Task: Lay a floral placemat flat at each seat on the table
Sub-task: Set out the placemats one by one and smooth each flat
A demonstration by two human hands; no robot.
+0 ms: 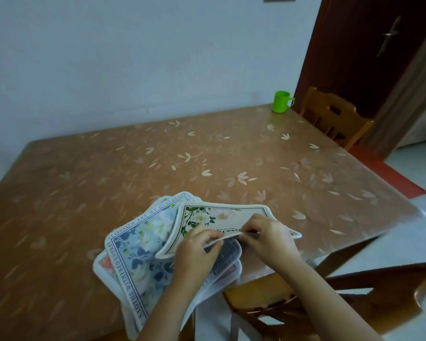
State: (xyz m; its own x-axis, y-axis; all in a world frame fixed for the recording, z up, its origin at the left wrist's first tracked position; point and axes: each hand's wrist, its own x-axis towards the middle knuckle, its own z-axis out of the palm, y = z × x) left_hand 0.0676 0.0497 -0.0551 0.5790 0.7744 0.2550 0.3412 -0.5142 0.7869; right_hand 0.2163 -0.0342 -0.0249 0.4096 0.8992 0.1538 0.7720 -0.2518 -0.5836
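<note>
A: At the left of the pile, a pink-patterned placemat (105, 263) peeks out from the bottom. It lies flat on the brown leaf-printed tabletop (158, 156), close to its near edge.
B: Over it goes the blue floral placemat (138, 244), lettering round its border, lying skewed. Its near corner hangs past the tabletop's near edge.
A: On top sits the cream floral placemat (207, 217), white blooms and green leaves. Its far side rests on the blue one, its near side is raised and bowed.
B: The left hand (197, 244) has its fingers curled, pinching that raised near edge between thumb and fingertips.
A: The right hand (268, 236) is just beside it, pinching the same edge, knuckles nearly meeting.
B: Over to the right, a green plastic mug (280, 101) stands upright at the tabletop's far right corner, well apart from the pile.
A: A light wooden slat-back chair (335, 114) stands at the right edge, just past the mug.
</note>
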